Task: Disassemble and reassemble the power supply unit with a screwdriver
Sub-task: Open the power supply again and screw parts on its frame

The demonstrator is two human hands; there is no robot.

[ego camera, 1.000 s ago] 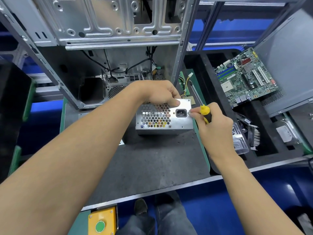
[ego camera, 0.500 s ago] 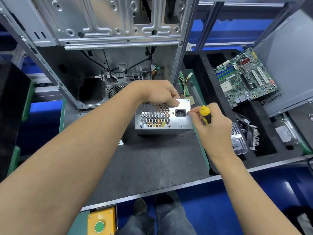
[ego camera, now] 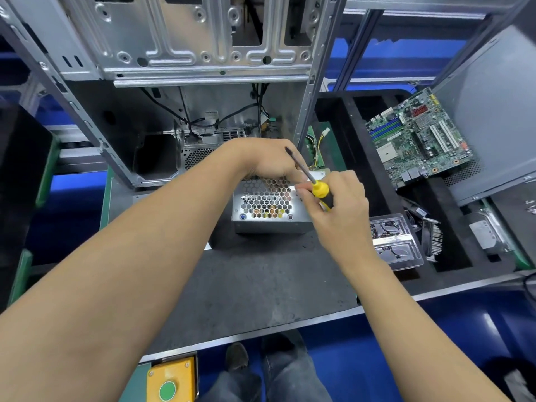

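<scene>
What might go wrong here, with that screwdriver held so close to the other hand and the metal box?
1. The screwdriver shaft points up across the left hand that holds the power supply; a slip could jab those fingers.
2. The right hand seems to pinch something small at its fingertips, though I cannot tell what; it could drop through the honeycomb grille.
3. The box sits loose on the grey mat, so it may shift if pushed.

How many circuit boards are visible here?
2: a large motherboard in the black tray at right, and a narrow green board behind the power supply unit. Others may be hidden.
</scene>
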